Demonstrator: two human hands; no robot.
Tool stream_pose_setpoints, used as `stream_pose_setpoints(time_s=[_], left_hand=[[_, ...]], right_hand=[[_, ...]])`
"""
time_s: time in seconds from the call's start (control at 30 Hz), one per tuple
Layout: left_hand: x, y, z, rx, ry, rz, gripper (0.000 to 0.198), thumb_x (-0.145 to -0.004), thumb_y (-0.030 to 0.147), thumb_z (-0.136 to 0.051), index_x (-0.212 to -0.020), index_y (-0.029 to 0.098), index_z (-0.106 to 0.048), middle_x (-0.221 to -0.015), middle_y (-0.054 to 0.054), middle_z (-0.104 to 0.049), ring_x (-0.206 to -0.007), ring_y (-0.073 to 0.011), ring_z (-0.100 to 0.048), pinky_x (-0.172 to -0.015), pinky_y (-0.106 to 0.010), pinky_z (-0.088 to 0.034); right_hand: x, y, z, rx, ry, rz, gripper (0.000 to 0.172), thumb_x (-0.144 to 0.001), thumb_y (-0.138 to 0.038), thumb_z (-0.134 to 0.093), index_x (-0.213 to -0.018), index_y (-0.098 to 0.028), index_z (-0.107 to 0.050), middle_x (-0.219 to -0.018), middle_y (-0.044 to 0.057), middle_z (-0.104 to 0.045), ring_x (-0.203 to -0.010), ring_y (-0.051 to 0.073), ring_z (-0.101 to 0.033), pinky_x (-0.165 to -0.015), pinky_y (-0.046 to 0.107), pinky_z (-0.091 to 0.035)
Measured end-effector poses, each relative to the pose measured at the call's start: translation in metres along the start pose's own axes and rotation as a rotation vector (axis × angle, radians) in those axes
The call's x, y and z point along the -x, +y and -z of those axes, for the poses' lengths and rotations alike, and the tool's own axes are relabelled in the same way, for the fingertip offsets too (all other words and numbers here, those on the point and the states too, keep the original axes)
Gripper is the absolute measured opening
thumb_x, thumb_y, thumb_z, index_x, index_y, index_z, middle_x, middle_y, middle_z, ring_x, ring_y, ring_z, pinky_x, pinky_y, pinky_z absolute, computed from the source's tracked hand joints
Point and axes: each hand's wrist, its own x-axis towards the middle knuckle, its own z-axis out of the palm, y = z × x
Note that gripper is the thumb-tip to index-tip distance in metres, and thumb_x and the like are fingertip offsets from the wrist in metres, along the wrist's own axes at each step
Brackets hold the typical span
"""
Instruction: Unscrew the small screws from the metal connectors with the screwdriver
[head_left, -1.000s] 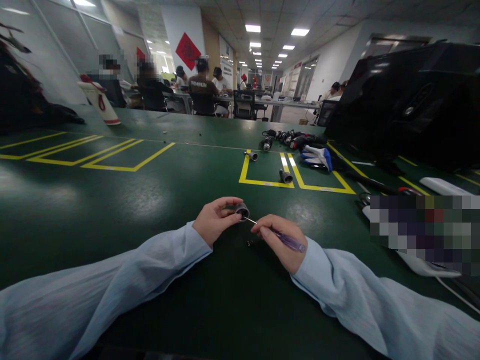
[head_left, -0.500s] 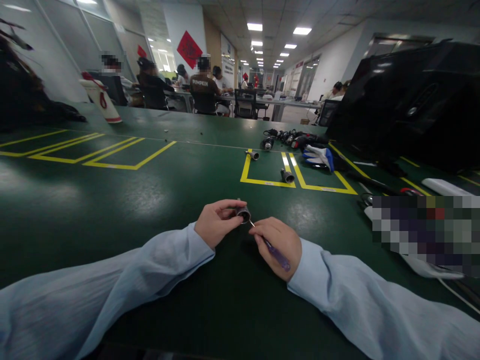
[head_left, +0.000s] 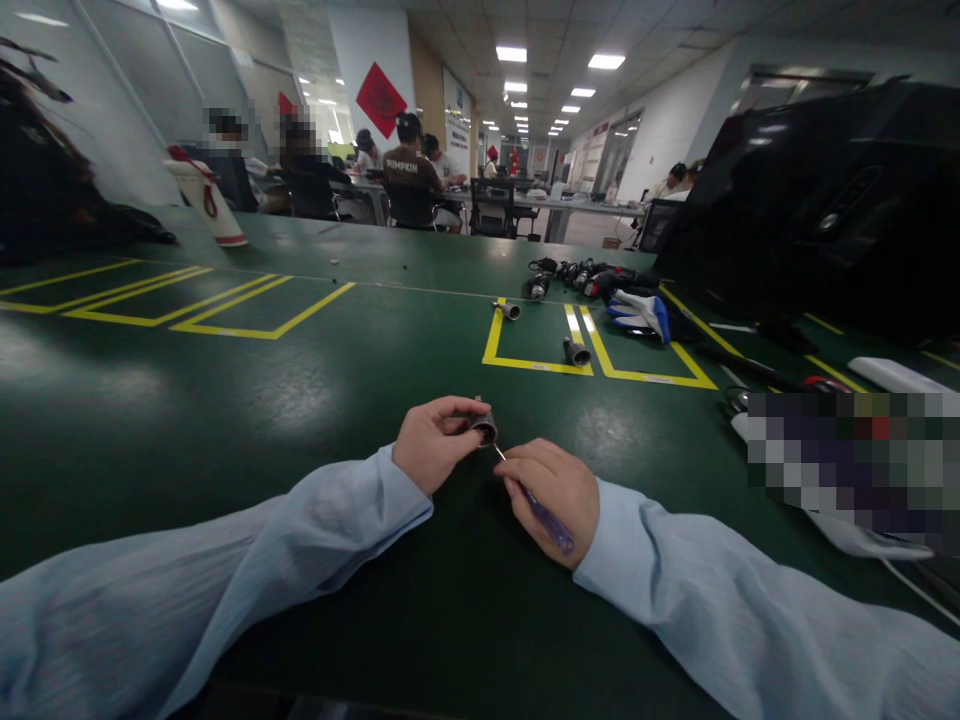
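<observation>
My left hand (head_left: 431,441) pinches a small dark round metal part (head_left: 484,428) just above the green table (head_left: 300,400). A thin screwdriver (head_left: 544,515) with a purple handle lies in my right hand (head_left: 556,490), fingers closed around it. Its metal tip points up and left into the open end of the part. Both forearms in light blue sleeves rest on the table.
Two small metal cylinders (head_left: 574,352) (head_left: 508,310) lie by yellow taped boxes ahead. Beyond them sit a heap of dark parts (head_left: 570,273) and blue-white gloves (head_left: 637,312). A big black case (head_left: 825,200) stands right. White objects (head_left: 862,535) lie near right. People sit at far tables.
My right hand has drawn in toward me and turned, so the screwdriver handle now points down-right more steeply. The tiny dark bits seen under the hands a second ago are covered.
</observation>
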Motion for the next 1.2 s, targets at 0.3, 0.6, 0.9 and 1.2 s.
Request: stream_pose_setpoints(time_s=[0.3,0.6,0.9,1.2], left_hand=[[0.0004,-0.0028,-0.0019,-0.027,0.004,-0.023,0.027,-0.056,0.010,-0.066,-0.083,0.010,-0.062,-0.075,-0.006,-0.070,-0.070,-0.0187,-0.067,-0.069,-0.031,-0.055],[0.0031,0.0027,-0.0044,-0.048,0.028,-0.016,0.026,-0.056,0.009,-0.066,-0.082,0.010,-0.063,-0.078,-0.007,-0.070,-0.073,-0.0195,-0.067,-0.069,-0.030,-0.055],[0.0032,0.0006,-0.0027,-0.035,-0.003,-0.034,0.027,-0.058,0.011,-0.066,-0.084,0.010,-0.063,-0.079,-0.007,-0.070,-0.073,-0.0195,-0.067,-0.070,-0.031,-0.055],[0.0040,0.0023,-0.0062,0.009,0.021,0.012,0.025,-0.056,0.010,-0.066,-0.081,0.010,-0.064,-0.073,-0.006,-0.071,-0.069,-0.0185,-0.067,-0.067,-0.029,-0.055]], right_hand=[[-0.0009,-0.0001,-0.0023,0.020,0.039,0.021,0.017,-0.077,-0.007,-0.044,-0.089,-0.013,-0.055,-0.080,0.009,-0.061,-0.073,0.017,-0.055,-0.067,0.029,-0.048],[-0.0015,-0.0010,-0.0030,0.039,0.062,0.003,0.018,-0.076,-0.007,-0.045,-0.090,-0.013,-0.055,-0.080,0.009,-0.062,-0.073,0.017,-0.055,-0.069,0.029,-0.048],[-0.0030,-0.0031,0.0000,0.041,0.080,0.004,0.018,-0.077,-0.007,-0.044,-0.089,-0.012,-0.056,-0.080,0.010,-0.062,-0.073,0.017,-0.056,-0.068,0.029,-0.049],[-0.0041,-0.0037,-0.0017,0.078,0.088,0.008,0.018,-0.076,-0.006,-0.044,-0.087,-0.011,-0.057,-0.079,0.012,-0.063,-0.072,0.017,-0.057,-0.067,0.029,-0.050]])
